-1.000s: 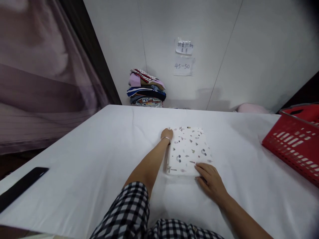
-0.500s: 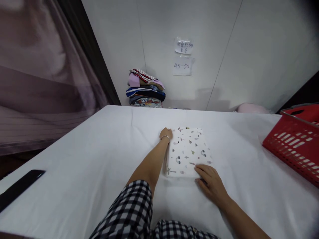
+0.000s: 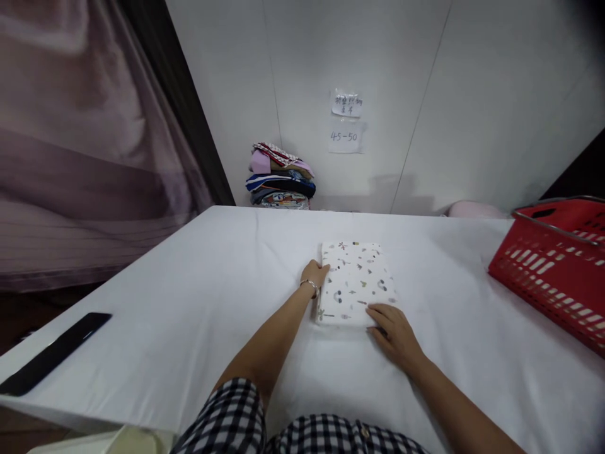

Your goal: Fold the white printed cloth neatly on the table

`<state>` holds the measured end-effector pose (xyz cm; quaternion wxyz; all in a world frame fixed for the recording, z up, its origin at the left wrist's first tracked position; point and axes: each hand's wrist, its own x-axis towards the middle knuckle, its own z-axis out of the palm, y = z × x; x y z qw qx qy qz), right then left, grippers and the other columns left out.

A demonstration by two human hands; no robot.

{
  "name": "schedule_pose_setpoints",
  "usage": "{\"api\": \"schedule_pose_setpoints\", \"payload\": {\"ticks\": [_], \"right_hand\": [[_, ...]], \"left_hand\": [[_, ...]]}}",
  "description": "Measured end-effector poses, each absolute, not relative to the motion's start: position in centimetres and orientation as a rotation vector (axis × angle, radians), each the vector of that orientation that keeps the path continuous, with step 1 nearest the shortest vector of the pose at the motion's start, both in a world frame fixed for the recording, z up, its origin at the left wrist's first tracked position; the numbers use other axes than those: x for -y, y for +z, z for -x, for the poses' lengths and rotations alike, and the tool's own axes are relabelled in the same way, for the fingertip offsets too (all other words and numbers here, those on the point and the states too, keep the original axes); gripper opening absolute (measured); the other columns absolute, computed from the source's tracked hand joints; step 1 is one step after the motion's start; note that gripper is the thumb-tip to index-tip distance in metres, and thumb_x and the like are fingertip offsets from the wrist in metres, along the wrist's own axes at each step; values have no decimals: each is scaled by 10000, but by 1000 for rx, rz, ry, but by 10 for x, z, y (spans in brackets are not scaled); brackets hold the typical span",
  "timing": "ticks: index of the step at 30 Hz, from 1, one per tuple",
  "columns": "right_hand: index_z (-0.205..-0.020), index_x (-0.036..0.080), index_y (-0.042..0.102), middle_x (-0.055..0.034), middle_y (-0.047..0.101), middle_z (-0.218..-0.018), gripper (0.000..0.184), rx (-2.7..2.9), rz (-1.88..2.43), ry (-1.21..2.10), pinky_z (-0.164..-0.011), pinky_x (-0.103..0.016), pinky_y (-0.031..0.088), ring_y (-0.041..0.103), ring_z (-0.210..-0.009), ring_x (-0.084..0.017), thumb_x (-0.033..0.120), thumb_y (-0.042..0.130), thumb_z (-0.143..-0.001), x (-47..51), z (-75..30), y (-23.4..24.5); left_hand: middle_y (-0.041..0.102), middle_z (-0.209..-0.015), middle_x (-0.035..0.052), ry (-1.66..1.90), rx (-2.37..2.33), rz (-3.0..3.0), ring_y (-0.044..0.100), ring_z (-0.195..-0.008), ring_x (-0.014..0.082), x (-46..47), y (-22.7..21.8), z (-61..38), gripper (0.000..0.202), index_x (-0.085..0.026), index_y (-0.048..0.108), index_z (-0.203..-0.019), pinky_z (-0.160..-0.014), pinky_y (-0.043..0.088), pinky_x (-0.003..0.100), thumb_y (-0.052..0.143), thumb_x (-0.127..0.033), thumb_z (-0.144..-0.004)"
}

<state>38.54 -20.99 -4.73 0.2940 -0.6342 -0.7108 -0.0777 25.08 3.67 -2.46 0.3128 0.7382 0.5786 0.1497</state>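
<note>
Touching cloth [image 3: 355, 277], right hand [image 3: 396, 333] half-spread

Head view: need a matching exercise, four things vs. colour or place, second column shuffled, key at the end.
Things
1. Folded cloth
2. Basket
3. Clothes pile
4. Note reading 45-50

Colour or place
A. Stuck up on the wall
B. Red, at the right side of the table
C. White with small printed figures
D. Stacked beyond the table's far edge

Pairs: 1-C, 2-B, 3-D, 4-A
</note>
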Motion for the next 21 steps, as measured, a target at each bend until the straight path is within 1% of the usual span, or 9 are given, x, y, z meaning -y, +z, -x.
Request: {"api": "schedule_pose_setpoints", "payload": {"ticks": [3, 5, 8, 11, 15, 18, 21], "right_hand": [[-1189, 213, 529, -96, 579, -1174, 343, 1894, 1685, -202, -894, -434, 440, 520, -1087, -241, 249, 492, -849, 211, -384, -46], [-1196, 213, 522, -98, 575, -1181, 348, 1888, 1680, -207, -903, -441, 433, 516, -1094, -242, 245, 486, -852, 212, -384, -46], [-1205, 219, 518, -96, 576, -1184, 358, 1893, 1668, -212, -903, -441, 436, 521, -1093, -241, 242, 480, -850, 213, -385, -47], [-1197, 227, 530, -89, 583, -1178, 358, 1900, 1656, -216, -888, -440, 447, 531, -1081, -243, 245, 479, -843, 214, -386, -48], [-1191, 229, 536, -90, 581, -1179, 354, 1889, 1650, -209, -887, -452, 443, 530, -1081, -251, 252, 475, -843, 213, -387, -50], [-1193, 228, 538, -92, 580, -1180, 354, 1892, 1646, -206, -889, -458, 439, 531, -1078, -253, 256, 471, -847, 213, -387, -51], [-1189, 214, 543, -97, 580, -1180, 351, 1903, 1644, -210, -892, -455, 435, 527, -1080, -252, 254, 475, -847, 214, -386, -50]], "left_hand": [[668, -958, 67, 409, -1533, -1959, 606, -897, 198, -32, -23, -248, 198, -202, 554, -823, -725, 412, 265, 524, -396, -805], [664, -972, 72, 411, -1538, -1961, 600, -919, 201, -30, -21, -248, 180, -200, 552, -809, -744, 408, 268, 517, -376, -811], [663, -959, 66, 421, -1538, -1960, 602, -900, 197, -22, -18, -244, 211, -204, 542, -827, -728, 407, 265, 518, -413, -808], [662, -934, 53, 457, -1553, -1946, 604, -851, 186, -5, -18, -234, 270, -211, 521, -851, -681, 406, 256, 527, -473, -789], [657, -895, 43, 477, -1562, -1961, 600, -831, 187, 19, -19, -222, 299, -217, 502, -788, -657, 398, 257, 556, -508, -750], [657, -844, 43, 409, -1509, -1982, 601, -832, 193, 26, -21, -218, 293, -212, 488, -714, -660, 399, 260, 535, -496, -766], [657, -801, 42, 374, -1500, -1945, 604, -822, 195, 25, -22, -218, 264, -210, 484, -689, -658, 403, 260, 535, -454, -775]]}}
